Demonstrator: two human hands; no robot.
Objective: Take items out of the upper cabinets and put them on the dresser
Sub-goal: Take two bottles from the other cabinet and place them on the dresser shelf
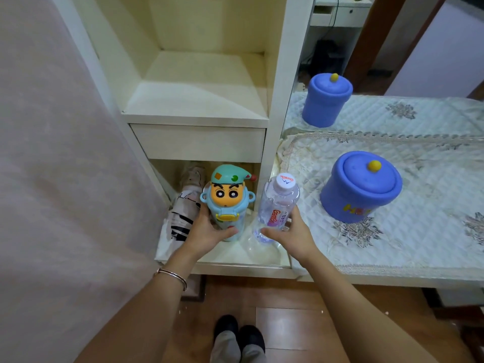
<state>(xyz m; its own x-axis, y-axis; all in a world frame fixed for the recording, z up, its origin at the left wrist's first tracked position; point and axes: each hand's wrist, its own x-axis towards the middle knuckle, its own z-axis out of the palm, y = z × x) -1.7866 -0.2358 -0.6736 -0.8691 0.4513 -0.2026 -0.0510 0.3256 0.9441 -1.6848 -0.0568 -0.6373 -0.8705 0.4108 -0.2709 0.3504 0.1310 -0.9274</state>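
My left hand (208,233) grips a light-blue cartoon-character bottle (227,199) with a green hat lid, held upright low in front of the cabinet's bottom compartment. My right hand (290,235) holds a clear plastic water bottle (278,205) with a white cap, tilted slightly, just left of the dresser's edge. The dresser (392,277) on the right is covered with a quilted lace-trimmed cloth (419,237). A blue lidded jar (360,187) with a yellow knob stands on that cloth. The upper cabinet shelf (199,100) above the drawer is bare.
A mirror behind the dresser shows the jar's reflection (326,100). A folded patterned umbrella (184,205) lies in the bottom compartment at the left. A closed drawer (199,142) sits under the shelf. A pinkish panel (65,166) fills the left. Wooden floor and my feet are below.
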